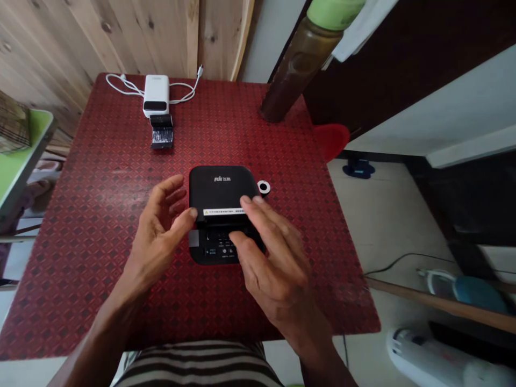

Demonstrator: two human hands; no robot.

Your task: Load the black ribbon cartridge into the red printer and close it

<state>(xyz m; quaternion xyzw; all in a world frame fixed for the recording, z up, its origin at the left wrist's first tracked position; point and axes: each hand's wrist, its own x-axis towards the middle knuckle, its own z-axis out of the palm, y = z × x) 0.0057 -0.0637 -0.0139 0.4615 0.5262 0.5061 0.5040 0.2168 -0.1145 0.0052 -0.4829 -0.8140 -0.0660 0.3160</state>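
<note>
A flat black device point(220, 193) with rounded corners lies on the red patterned table point(133, 258). A pale label strip point(221, 212) with small print crosses it above a recessed slot. Small markings and buttons show on its near panel. My left hand point(159, 236) is at the device's left side, fingers apart, thumb tip at its edge. My right hand point(270, 247) is over its right side, index fingertip by the strip's right end and thumb over the slot. Its fingers are apart, with nothing visible between them. It hides the device's lower right part.
At the back stand a white power bank point(157, 94) with a cable and a small black-and-silver piece point(162, 131). A small white ring point(263, 187) lies right of the device. A tall bottle point(296, 64) with a green lid stands at the back right.
</note>
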